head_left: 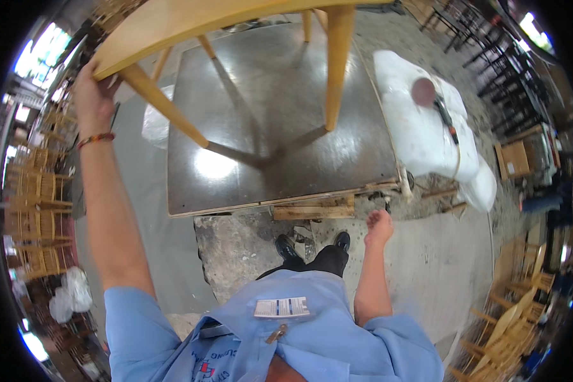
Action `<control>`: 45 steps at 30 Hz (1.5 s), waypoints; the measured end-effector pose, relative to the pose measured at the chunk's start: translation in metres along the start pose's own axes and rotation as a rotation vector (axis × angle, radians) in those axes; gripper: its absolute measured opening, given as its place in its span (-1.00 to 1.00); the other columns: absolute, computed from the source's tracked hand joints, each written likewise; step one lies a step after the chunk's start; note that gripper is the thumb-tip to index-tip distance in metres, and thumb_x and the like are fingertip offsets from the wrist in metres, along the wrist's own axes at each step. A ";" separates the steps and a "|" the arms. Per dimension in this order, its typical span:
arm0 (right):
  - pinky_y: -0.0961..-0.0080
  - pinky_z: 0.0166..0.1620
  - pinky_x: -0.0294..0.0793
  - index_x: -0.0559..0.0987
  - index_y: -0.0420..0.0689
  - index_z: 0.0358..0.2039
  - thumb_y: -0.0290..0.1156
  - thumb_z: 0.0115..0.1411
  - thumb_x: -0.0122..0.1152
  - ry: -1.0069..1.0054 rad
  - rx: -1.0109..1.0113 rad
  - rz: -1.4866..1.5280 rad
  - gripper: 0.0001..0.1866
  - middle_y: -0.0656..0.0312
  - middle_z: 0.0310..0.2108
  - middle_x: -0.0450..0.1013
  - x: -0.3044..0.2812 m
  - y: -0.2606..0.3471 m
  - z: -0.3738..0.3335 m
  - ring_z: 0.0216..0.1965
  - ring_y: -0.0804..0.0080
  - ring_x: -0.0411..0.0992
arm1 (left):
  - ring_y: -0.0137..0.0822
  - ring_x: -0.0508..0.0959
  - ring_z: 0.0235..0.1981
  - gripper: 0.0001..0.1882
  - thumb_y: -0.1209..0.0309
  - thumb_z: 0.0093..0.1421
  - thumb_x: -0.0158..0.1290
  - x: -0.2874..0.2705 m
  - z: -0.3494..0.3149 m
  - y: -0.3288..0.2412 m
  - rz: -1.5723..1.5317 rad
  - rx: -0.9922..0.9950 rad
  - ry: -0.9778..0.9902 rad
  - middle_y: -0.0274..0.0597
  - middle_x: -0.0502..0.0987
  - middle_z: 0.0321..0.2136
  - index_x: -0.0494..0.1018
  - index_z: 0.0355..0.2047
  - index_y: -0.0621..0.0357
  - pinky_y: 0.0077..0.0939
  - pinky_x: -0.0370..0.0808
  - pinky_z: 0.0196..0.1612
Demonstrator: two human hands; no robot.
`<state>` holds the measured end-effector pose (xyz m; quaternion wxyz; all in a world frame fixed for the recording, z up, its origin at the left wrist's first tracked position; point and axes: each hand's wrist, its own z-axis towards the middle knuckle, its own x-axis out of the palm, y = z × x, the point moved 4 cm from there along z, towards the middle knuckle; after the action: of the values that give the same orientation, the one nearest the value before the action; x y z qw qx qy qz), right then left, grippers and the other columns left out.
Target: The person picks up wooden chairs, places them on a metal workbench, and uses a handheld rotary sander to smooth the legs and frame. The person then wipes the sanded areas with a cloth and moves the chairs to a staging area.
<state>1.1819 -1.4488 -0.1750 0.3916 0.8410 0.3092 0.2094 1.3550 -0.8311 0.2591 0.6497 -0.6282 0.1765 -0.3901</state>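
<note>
My left hand (pixel 95 95) grips the left corner of a light wooden table (pixel 172 28), fingers wrapped at the edge of its top. This table has tapered legs, and the tips of its two near legs meet their shadows on a dark, shiny work surface (pixel 286 169). The upper part of the table runs out of view. At the near right corner of the work surface, my right hand (pixel 379 227) hangs low with its fingers curled. A small dark piece (pixel 388 206) shows just beyond those fingers; whether the hand holds it is unclear.
Right of the work surface, a sander with a round reddish disc (pixel 424 92) lies on white wrapped bundles (pixel 420 134), its cord trailing down. Wooden chairs (pixel 38 210) line the left side; more wooden furniture (pixel 503 331) stands at lower right. A cardboard box (pixel 514 159) sits far right.
</note>
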 end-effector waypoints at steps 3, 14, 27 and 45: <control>0.41 -0.03 0.44 0.27 -0.35 0.19 -0.31 0.14 0.28 0.439 -0.370 -0.180 -0.32 0.00 -0.03 0.43 0.135 0.065 -0.056 -0.05 0.29 0.45 | -0.17 0.51 -0.08 -0.71 0.28 0.25 0.00 -0.019 -0.017 -0.014 0.018 0.051 -0.098 -0.12 0.50 -0.12 0.44 -0.09 0.15 -0.08 0.43 0.07; 0.42 -0.20 0.43 0.47 -0.25 -0.23 -0.37 0.06 0.35 0.311 -0.990 -0.435 -0.67 0.13 -0.33 0.50 0.332 0.170 0.044 -0.33 0.32 0.46 | -0.18 0.33 0.22 -0.40 0.20 0.34 -0.18 0.038 -0.108 -0.028 0.044 0.045 -0.002 -0.04 0.34 0.20 0.17 0.28 0.31 -0.15 0.25 0.25; 0.39 -0.32 0.43 0.52 -0.24 -0.43 -0.37 -0.05 0.31 0.575 -0.956 -0.466 -0.77 0.11 -0.55 0.46 0.501 0.228 0.179 -0.49 0.27 0.45 | 0.02 0.45 0.10 -0.53 0.32 0.27 -0.11 0.140 -0.073 0.016 -0.213 0.045 -0.040 0.12 0.44 0.06 0.31 0.09 0.43 0.04 0.38 0.15; 0.42 -0.31 0.43 0.49 -0.21 -0.39 -0.44 -0.04 0.26 0.729 -0.881 -0.511 -0.81 0.20 -0.57 0.41 0.557 0.229 0.192 -0.51 0.39 0.38 | -0.12 0.49 0.03 -0.53 0.29 0.27 -0.11 0.161 -0.077 0.021 -0.141 0.070 -0.078 -0.02 0.49 0.04 0.35 0.09 0.35 -0.09 0.40 0.07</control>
<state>1.7790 -1.2846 -0.0493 0.6086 0.3744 0.4987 0.4905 1.4080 -1.0027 0.2701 0.6485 -0.6307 0.0926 -0.4161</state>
